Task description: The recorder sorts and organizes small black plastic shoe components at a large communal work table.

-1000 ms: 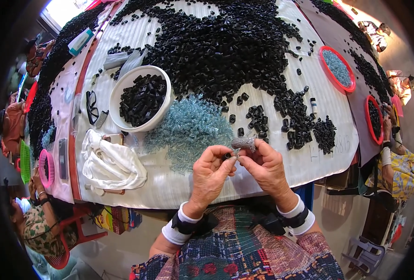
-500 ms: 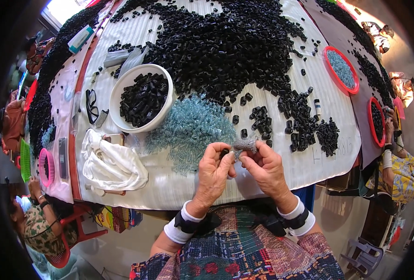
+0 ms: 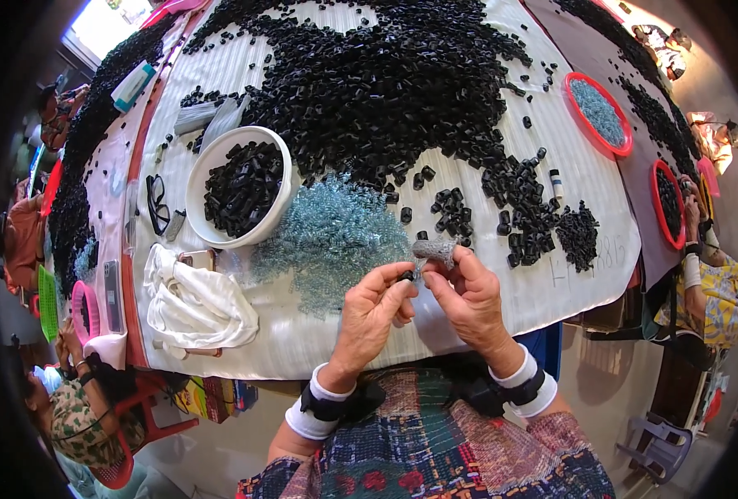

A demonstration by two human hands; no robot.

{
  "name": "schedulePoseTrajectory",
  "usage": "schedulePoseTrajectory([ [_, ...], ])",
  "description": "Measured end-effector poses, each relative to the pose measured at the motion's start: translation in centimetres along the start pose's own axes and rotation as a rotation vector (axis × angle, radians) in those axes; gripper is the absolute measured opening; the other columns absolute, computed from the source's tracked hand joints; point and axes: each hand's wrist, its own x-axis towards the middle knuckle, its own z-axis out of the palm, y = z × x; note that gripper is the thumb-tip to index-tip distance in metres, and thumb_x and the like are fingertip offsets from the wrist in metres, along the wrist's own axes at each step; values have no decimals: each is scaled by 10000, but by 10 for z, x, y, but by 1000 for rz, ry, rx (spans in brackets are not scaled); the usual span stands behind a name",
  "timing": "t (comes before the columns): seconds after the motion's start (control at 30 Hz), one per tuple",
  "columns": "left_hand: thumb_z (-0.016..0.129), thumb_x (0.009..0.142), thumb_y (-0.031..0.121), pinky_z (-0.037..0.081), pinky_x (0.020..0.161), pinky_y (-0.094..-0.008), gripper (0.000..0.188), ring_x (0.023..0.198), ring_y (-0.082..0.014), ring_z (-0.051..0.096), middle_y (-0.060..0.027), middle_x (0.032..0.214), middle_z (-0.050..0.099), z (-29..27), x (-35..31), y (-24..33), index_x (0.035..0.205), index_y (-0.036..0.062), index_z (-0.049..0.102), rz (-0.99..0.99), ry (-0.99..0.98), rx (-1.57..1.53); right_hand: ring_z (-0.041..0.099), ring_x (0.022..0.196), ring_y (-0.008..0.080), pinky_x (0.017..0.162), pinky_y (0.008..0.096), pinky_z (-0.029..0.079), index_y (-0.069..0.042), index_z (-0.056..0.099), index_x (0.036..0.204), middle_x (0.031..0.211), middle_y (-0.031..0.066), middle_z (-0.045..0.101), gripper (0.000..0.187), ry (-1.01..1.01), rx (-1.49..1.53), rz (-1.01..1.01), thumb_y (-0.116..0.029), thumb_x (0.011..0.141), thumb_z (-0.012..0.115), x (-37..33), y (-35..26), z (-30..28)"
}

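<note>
Above the near part of the white-covered table, my left hand [image 3: 371, 309] pinches a small black cap-like piece [image 3: 405, 276] between thumb and fingers. Close beside it, my right hand [image 3: 468, 301] is closed on a grey, rough-textured roll [image 3: 435, 250]. The fingertips of both hands are near each other, and whether the two pieces touch cannot be made out. Just beyond my hands lies a pile of small translucent pale-blue pieces [image 3: 327, 237]. A white bowl [image 3: 197, 204] of black cylindrical pieces stands left of that pile.
Past these spreads a large heap of black pieces [image 3: 377, 100]. Smaller black clusters [image 3: 525, 195] lie to the right, near a small white tube [image 3: 557, 183]. A white cloth [image 3: 202, 299] and glasses [image 3: 157, 204] sit at left. Other people work at both sides, with red baskets [image 3: 626, 150] at right.
The view has shifted slightly, so table things appear a little to the left. My left hand has lowered a little, and the black piece shows more plainly. Both hands keep their hold.
</note>
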Motion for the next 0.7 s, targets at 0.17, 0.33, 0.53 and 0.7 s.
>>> schedulePoseTrajectory([
  [0.17,534,919,86,470,630,-200,267,753,-95,603,-93,940,639,0,-3,2,1160,-18,488,40,-71,-79,608,693,127,606,246,485,-1,587,1040,799,78,620,255,-26,-82,-104,26,789,622,-1,1,-6],
  [0.33,554,904,69,472,644,-203,196,793,-114,622,-98,943,644,3,-8,5,1070,-14,492,30,-53,3,601,655,149,561,260,474,6,580,989,763,86,601,220,3,-178,-141,39,775,624,-2,-10,-11],
  [0.53,582,881,47,487,691,-210,206,842,-118,629,-79,937,648,1,-11,3,1063,-27,519,41,-53,41,590,653,134,582,238,467,7,597,978,778,77,603,223,-150,-286,-241,69,766,622,-2,-14,-16],
  [0.7,619,853,33,501,712,-219,215,833,-113,628,-62,911,650,1,-9,1,1050,-37,568,68,-7,103,586,631,154,558,263,469,10,594,965,757,89,588,226,-136,-397,-319,75,752,630,-2,-9,-14],
])
